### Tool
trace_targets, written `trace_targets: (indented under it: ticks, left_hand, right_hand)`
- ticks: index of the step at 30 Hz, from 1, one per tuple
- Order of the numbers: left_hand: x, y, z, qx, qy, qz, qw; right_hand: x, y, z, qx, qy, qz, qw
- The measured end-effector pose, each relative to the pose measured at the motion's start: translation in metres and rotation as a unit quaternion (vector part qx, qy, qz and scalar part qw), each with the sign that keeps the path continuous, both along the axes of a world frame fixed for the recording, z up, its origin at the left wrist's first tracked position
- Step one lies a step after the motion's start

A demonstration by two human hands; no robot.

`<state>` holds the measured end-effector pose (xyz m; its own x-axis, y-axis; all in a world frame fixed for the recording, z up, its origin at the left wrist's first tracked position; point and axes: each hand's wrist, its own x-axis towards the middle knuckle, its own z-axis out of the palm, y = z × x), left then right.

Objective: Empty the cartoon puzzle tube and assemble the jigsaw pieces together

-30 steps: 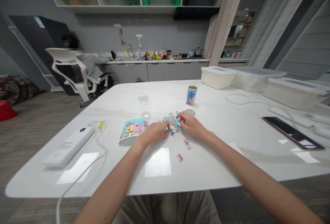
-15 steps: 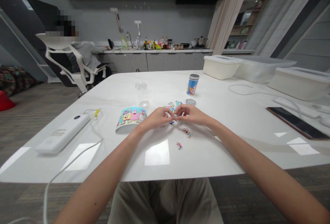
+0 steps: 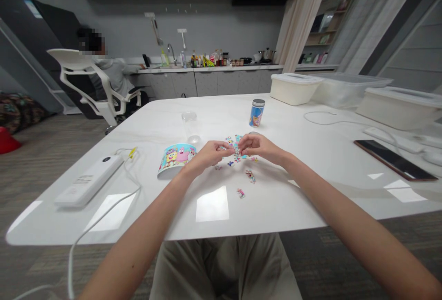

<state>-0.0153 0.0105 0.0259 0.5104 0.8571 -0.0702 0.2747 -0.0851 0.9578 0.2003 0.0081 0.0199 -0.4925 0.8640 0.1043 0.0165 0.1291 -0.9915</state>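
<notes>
Small, brightly printed jigsaw puzzle pieces point(image 3: 236, 158) lie in a loose pile on the white table, partly hidden by my fingers. My left hand point(image 3: 216, 152) is pinched at the pile's left side, apparently around a small puzzle piece mostly covered by the fingertips. On the right, my right hand point(image 3: 257, 147) curves over the pile, thumb and fingers apart, with its tips close to the pieces. Nearer me lies a small joined cluster of pieces point(image 3: 250, 176), and closer still a single pink piece point(image 3: 241, 193).
A curved cartoon-printed sheet point(image 3: 177, 156) stands left of the hands, behind it a clear plastic jar point(image 3: 190, 127). Behind the pile are a blue printed can point(image 3: 257, 113) and a lid point(image 3: 254, 133). A white power strip point(image 3: 90, 181), a phone point(image 3: 393, 159) and lidded boxes point(image 3: 293, 90) flank them.
My hands, whose fingertips met over the pile, have moved apart. The right fingers have opened away from the left, and more pieces show between them. The view has shifted slightly.
</notes>
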Motion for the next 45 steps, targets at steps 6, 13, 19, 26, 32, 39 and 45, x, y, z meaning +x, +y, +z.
trace_targets:
  ticks: [6,13,19,26,32,39,45]
  left_hand:
    - [0.003,-0.003,-0.002,0.002,0.037,-0.026,0.999]
    - [0.003,-0.003,-0.004,0.001,0.060,-0.042,0.997]
    - [0.002,-0.003,-0.005,0.029,0.096,-0.080,0.992]
    - [0.012,-0.017,-0.001,0.075,0.156,-0.196,0.965]
    - [0.012,-0.015,-0.003,0.080,0.194,-0.169,0.963]
    - [0.011,-0.013,-0.002,0.095,0.230,-0.167,0.954]
    - [0.011,-0.015,-0.002,0.098,0.247,-0.160,0.951]
  right_hand:
    - [0.001,0.003,-0.002,0.030,-0.046,-0.022,0.998]
    - [0.002,0.002,-0.002,0.016,-0.072,0.022,0.997]
    - [0.004,-0.001,0.003,0.025,-0.089,0.035,0.995]
    - [0.009,0.003,0.007,0.037,-0.101,-0.015,0.994]
    - [0.014,0.006,0.007,0.042,-0.116,-0.041,0.991]
    - [0.017,0.008,0.005,0.040,-0.121,-0.068,0.990]
    - [0.021,0.003,0.015,0.071,-0.200,-0.022,0.977]
